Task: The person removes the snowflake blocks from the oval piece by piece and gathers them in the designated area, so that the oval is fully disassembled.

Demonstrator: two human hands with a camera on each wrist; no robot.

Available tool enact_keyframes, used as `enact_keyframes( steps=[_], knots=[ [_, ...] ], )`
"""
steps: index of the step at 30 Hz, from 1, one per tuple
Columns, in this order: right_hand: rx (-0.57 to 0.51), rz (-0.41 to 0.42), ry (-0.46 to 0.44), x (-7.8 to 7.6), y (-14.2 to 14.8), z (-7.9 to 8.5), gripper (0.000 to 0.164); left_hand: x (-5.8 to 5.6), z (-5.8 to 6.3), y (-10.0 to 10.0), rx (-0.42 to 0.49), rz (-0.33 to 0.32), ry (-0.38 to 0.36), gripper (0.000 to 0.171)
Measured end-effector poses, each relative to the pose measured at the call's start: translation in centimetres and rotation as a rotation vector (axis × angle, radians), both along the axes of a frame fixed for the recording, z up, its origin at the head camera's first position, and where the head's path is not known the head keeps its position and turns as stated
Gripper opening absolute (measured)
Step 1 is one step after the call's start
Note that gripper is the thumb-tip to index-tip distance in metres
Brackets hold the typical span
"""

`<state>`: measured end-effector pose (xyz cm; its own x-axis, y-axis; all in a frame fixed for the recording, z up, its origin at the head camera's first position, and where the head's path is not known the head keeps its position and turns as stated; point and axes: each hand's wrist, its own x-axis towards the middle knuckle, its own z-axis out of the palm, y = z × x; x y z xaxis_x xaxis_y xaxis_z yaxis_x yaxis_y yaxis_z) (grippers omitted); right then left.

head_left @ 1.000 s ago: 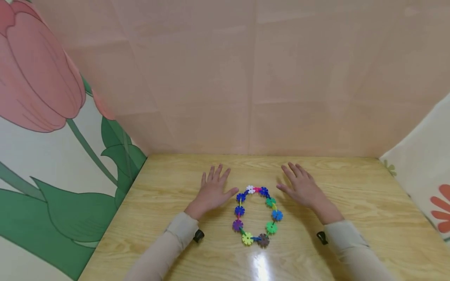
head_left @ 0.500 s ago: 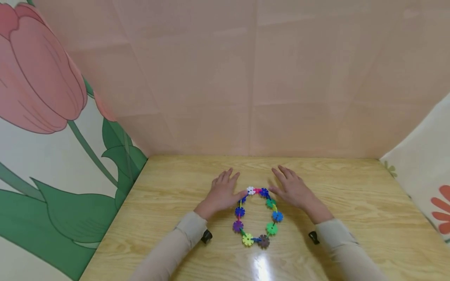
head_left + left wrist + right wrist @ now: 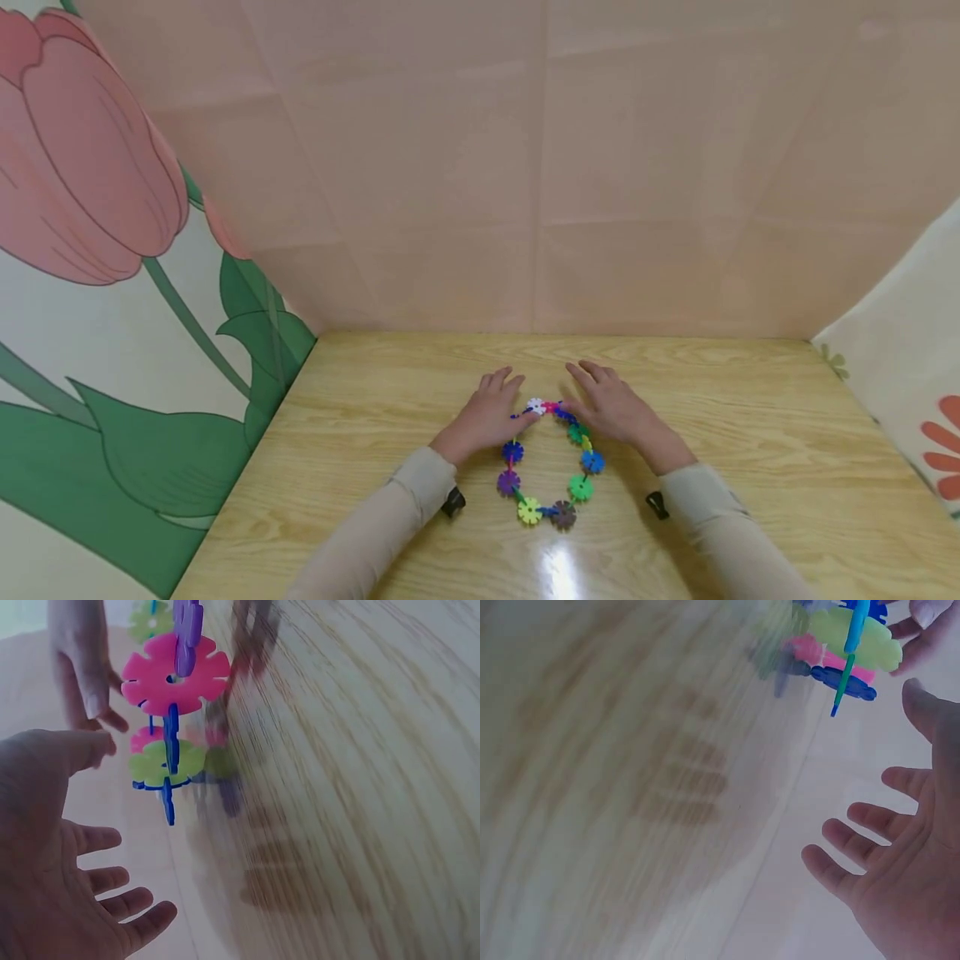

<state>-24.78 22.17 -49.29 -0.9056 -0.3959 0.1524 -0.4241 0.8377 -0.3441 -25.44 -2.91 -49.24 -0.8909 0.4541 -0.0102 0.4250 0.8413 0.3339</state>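
Observation:
A ring of interlocking plastic flower discs lies on the wood-grain table, with blue, purple, yellow, brown, green, white and pink pieces linked edge to edge. At the ring's upper left is my left hand, its thumb overlapping a blue disc in the head view. My right hand is at the upper right, thumb tip close by a dark blue disc. Both hands have relaxed, slightly bent fingers and grip nothing. In the left wrist view a pink disc stands beyond the thumb; in the right wrist view, a pale green disc.
The wooden table reaches back to a pinkish cloth wall. A tulip-print panel borders the left side, and a white flower-print cloth borders the right. Black wrist devices hang under both cuffs.
Both hands have moved inward toward each other, over the upper part of the ring. The left thumb now covers part of a blue disc. The ring has stayed in place.

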Motion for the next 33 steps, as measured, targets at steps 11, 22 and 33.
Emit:
enact_keyframes(
  steps=[11,22,33],
  knots=[
    [0.003,0.045,-0.004,-0.3,-1.2,-0.2,0.07,0.1,0.0,1.0,-0.044,-0.026,0.007,0.073],
    [0.015,0.085,-0.05,-0.5,-1.9,0.0,0.066,0.2,0.2,1.4,-0.046,-0.037,-0.012,0.067],
    [0.028,0.125,-0.082,-1.1,-2.3,-0.2,0.062,0.0,-0.1,2.1,-0.04,-0.02,-0.064,0.062]
  ],
)
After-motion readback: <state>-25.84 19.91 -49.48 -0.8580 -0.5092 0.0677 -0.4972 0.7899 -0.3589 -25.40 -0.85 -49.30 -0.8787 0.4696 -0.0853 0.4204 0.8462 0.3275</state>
